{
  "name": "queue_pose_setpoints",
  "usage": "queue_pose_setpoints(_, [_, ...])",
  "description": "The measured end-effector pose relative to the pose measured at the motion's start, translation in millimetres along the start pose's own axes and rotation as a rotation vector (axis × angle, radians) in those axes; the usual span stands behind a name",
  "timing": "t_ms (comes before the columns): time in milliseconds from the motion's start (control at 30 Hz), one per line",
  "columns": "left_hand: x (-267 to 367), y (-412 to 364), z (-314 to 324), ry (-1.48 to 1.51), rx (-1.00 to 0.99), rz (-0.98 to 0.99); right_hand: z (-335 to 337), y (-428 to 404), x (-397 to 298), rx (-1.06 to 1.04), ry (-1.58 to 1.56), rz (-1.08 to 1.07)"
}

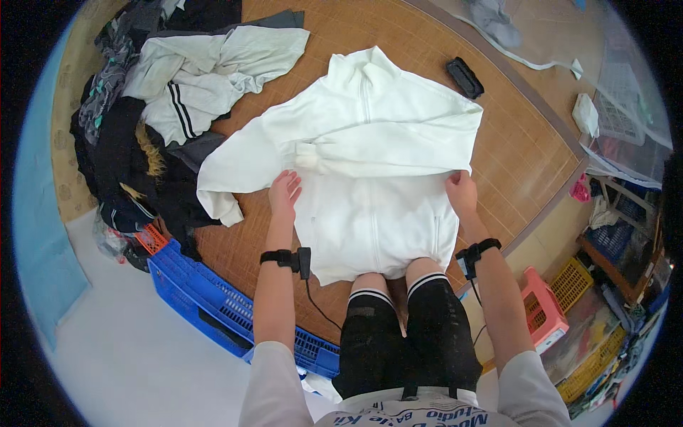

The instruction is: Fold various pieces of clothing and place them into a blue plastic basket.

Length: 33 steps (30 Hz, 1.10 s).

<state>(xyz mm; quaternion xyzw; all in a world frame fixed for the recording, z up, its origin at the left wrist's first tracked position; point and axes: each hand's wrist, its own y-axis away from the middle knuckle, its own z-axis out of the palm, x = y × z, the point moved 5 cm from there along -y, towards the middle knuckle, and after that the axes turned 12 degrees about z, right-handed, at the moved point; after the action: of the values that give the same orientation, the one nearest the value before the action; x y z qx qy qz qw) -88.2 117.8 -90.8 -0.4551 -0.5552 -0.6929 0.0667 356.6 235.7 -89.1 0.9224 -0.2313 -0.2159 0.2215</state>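
A white zip-up jacket (341, 203) with a stand-up collar lies spread on a brown mat, its collar pointing away from me. Its right-hand sleeve (395, 147) is folded across the chest; the left-hand sleeve (235, 155) reaches out sideways, its cuff bent down towards me. My right hand (462, 188) pinches the fabric at the lower bend of the folded sleeve. At the jacket's left edge, my left hand (285, 192) has its fingers apart, close to the other sleeve's underside, with nothing gripped. The hem touches my knees.
A heap of dark clothes (117, 144) and a white garment with black stripes (213, 80) lie at the left. A black case-like object (464, 78) rests beyond the right shoulder. Blue plastic baskets (213, 304) stand at lower left, a pink stool (544, 315) at lower right.
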Motion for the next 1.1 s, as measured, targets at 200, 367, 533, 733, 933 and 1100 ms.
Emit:
queue_pose_setpoints(200, [45.8, -73.9, -156.6, -0.249, 0.421, 0.665, 11.7, 47.0, -38.2, -0.23, 0.148, -0.172])
queue_pose_setpoints(367, [41.7, -58.6, -129.1, 0.214, 0.427, 0.165, 6.3, 67.2, -12.0, -0.299, 0.075, -0.161])
queue_pose_setpoints(533, [80.1, -77.4, -178.5, 0.628, 0.218, 0.23, 33.6, 115.2, -28.5, -0.486, 0.059, -0.19])
queue_pose_setpoints(733, [111.1, -70.8, -128.9, 0.314, 0.142, 0.233, 34.0, 135.8, -58.2, -0.475, -0.014, -0.229])
queue_pose_setpoints(933, [95.1, -93.8, -172.1, 0.123, 0.413, 0.185, 29.8, 164.2, -119.3, -0.51, -0.079, -0.353])
queue_pose_setpoints(1100, [104.9, -102.3, -206.0, 0.136, 0.419, 0.232, 22.8, 168.4, -119.7, -0.535, -0.064, -0.33])
